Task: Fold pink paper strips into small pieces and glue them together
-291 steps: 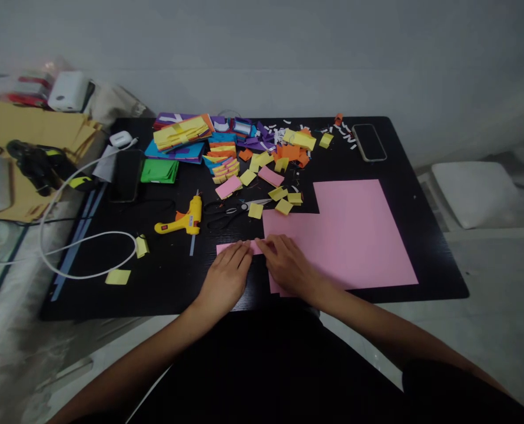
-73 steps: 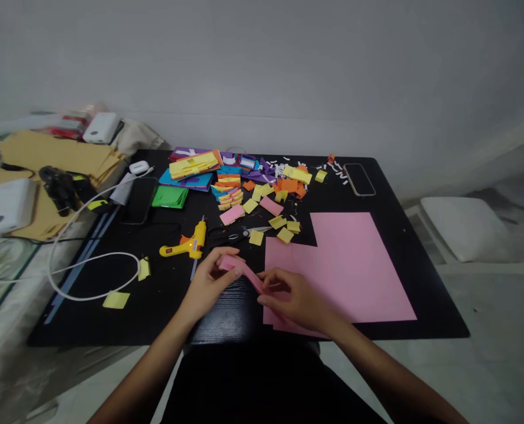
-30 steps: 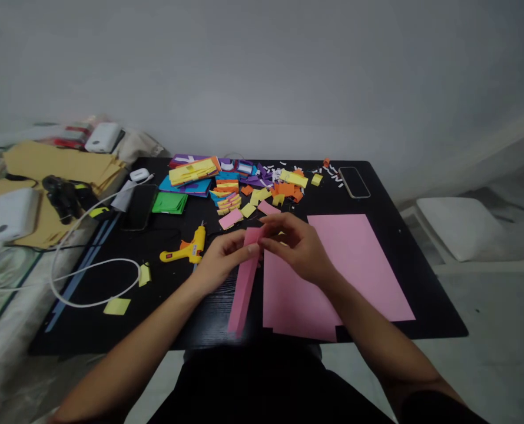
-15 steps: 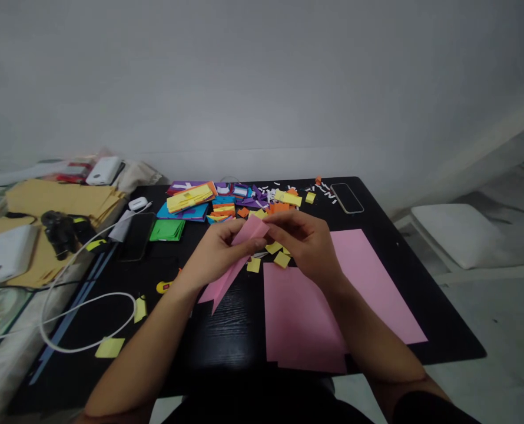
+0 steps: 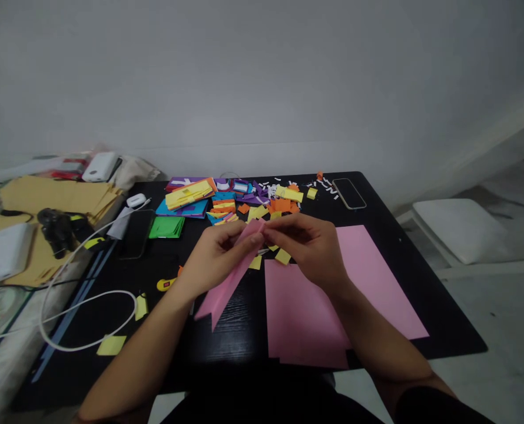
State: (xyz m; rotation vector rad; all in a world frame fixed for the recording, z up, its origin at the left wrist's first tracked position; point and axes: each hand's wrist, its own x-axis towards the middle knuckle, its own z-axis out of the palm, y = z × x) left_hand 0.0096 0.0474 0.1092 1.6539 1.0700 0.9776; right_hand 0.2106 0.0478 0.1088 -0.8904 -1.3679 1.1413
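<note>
Hands (image 5: pixel 213 258) around half-hidden pink strip (image 5: pixel 225 288)

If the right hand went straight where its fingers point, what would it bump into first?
The right hand would likely meet the folded pink paper first, then the left hand; depth is hard to judge.

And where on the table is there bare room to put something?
One bare patch lies between the left arm and the pink sheets, below the folded strip. Another follows the right edge of the table, beside the sheets. The far side is crowded with paper scraps.
</note>
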